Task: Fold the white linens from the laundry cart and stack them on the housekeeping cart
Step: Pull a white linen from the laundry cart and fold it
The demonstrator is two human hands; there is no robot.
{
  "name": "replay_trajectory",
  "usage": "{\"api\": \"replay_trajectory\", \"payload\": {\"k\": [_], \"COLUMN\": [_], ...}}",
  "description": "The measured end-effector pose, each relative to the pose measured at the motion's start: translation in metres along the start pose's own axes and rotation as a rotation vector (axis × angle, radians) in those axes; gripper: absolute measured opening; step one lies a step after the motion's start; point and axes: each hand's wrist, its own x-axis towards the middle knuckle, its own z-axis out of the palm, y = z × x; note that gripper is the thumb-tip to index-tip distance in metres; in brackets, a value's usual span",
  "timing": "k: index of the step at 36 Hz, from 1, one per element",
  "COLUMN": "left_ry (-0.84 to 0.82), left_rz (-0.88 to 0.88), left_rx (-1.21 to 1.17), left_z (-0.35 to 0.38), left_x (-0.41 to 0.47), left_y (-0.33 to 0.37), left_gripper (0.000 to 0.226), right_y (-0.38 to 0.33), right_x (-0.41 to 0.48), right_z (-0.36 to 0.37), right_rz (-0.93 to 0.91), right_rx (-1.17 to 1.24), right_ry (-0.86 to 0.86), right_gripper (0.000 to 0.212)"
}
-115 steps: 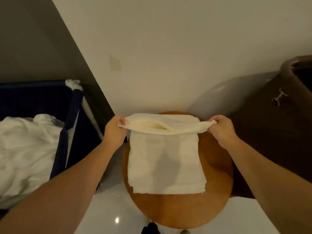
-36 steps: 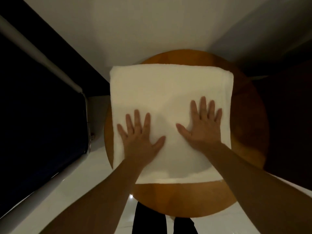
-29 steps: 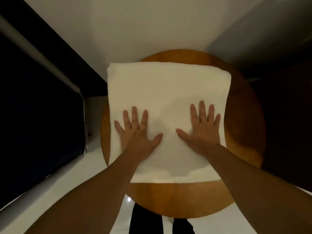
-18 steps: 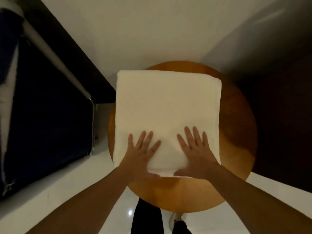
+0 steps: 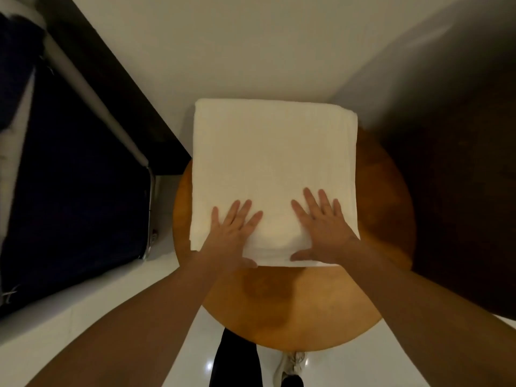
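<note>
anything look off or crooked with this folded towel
Nothing is damaged or spilled. The folded white towel lies flat and square under the left hand and right hand, but sits off centre on the round wooden table: its left and far edges overhang the rim.

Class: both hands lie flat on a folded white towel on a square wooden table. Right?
No: the wooden table is round, not square, per the head view. Left hand and right hand lie flat on the folded white towel.

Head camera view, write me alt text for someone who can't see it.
The left hand and right hand press flat on the near part of a folded white linen lying on a round wooden table. A dark blue laundry cart stands to the left.
</note>
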Motion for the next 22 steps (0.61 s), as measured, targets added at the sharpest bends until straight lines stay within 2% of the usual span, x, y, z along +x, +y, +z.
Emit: {"api": "replay_trajectory", "payload": {"k": [3,5,8,12,17,22], "left_ry": [0.014,0.158,0.386,0.537,0.729,0.893], "left_rz": [-0.087,-0.186,-0.319,-0.457,-0.684,-0.815], "left_rx": [-0.211,-0.419,-0.651,-0.805,-0.789,-0.812], "left_z": [-0.027,-0.052,-0.094,-0.141,-0.159,-0.146], "left_x": [-0.022,-0.046,-0.099,-0.186,-0.294,-0.384], "left_y": [0.004,0.01,0.016,0.027,0.04,0.039], "left_gripper": [0.083,0.064,0.05,0.039,0.041,0.033], "right_y": [-0.013,-0.027,-0.053,-0.088,-0.141,-0.197], "right_x": [-0.019,-0.036,-0.071,-0.124,-0.178,-0.217], "right_z": [-0.035,-0.063,-0.107,-0.153,-0.186,-0.205], "right_rz": [0.024,0.033,0.06,0.014,-0.145,-0.3], "right_rx": [0.172,0.338,0.555,0.697,0.663,0.614], "right_ry": [0.064,0.175,0.348,0.454,0.464,0.467], "right_gripper": [0.08,0.061,0.046,0.037,0.035,0.031]}}
